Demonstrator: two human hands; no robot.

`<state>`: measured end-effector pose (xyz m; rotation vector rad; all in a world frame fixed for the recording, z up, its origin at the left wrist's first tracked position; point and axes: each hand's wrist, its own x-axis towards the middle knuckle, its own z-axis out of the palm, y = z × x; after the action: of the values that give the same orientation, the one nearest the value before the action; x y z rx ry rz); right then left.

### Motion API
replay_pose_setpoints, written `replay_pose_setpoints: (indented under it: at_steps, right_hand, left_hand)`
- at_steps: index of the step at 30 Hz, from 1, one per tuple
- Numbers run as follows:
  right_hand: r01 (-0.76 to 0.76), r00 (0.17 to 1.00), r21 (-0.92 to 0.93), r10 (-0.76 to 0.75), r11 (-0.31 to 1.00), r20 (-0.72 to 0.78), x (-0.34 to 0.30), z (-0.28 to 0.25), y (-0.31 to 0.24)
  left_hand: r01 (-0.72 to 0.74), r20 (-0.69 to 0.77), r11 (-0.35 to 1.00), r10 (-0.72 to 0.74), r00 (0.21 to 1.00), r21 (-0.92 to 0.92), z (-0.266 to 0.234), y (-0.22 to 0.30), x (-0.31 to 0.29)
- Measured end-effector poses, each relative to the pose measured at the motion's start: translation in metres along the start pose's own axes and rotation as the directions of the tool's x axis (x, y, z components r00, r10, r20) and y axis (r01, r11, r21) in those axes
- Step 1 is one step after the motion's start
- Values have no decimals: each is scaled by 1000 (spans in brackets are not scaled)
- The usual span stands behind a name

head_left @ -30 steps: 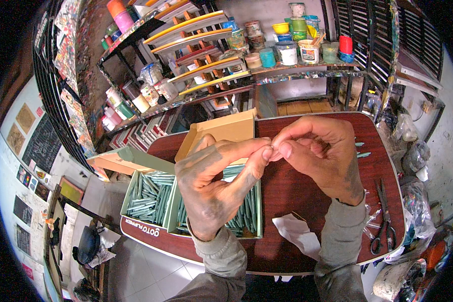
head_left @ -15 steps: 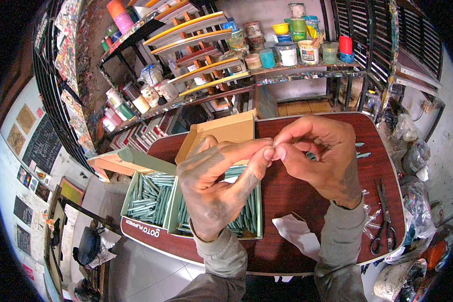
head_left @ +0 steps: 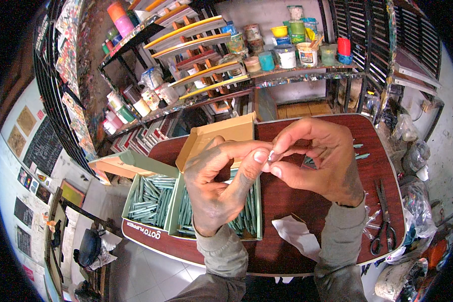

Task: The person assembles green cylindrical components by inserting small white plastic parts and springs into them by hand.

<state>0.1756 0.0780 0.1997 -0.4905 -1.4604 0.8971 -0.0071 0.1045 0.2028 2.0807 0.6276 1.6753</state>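
Observation:
My left hand (head_left: 216, 183) and my right hand (head_left: 324, 161) meet above the table. Between their fingertips is a small whitish piece (head_left: 271, 155), too small to name. The left thumb and forefinger pinch it from one side, and the right fingertips close on it from the other. Under and beside my left hand stand two pale green cardboard boxes, the left box (head_left: 126, 207) and the right box (head_left: 259, 214), both filled with slim grey-green pens (head_left: 153, 199). My left hand hides part of the right box. More pens (head_left: 361, 156) lie beyond my right hand.
A crumpled white paper (head_left: 297, 235) lies between my forearms on the dark red table (head_left: 282, 194). Black-handled scissors (head_left: 382, 221) and small clear pieces (head_left: 371, 224) are at the right. Behind stand shelves with paint pots (head_left: 286, 56) and stacked frames (head_left: 191, 35).
My fingertips have parted slightly, and a whitish piece now shows between them. The right thumb has dropped lower, and the left thumb has turned so its nail shows.

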Motion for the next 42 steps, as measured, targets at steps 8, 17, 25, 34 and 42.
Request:
replay_pose_setpoints:
  at_steps: [8, 17, 25, 34, 42]
  right_hand:
    - [33, 999, 16, -33, 999, 28, 2, 2, 1]
    - [76, 997, 25, -76, 997, 31, 3, 1, 5]
    - [93, 994, -109, -98, 990, -45, 3, 2, 3]
    - [42, 999, 36, -43, 998, 0, 3, 1, 6]
    - [184, 972, 164, -154, 969, -176, 6, 46, 11]
  left_hand:
    - [63, -22, 998, -63, 998, -23, -1, 1, 0]
    - [75, -20, 996, -76, 997, -40, 1, 2, 2]
    - [1, -22, 999, 0, 1000, 41, 2, 3, 1]
    - [-30, 43, 1000, 29, 999, 3, -3, 8, 3]
    - [289, -257, 845, -432, 865, -450, 11, 18, 1]
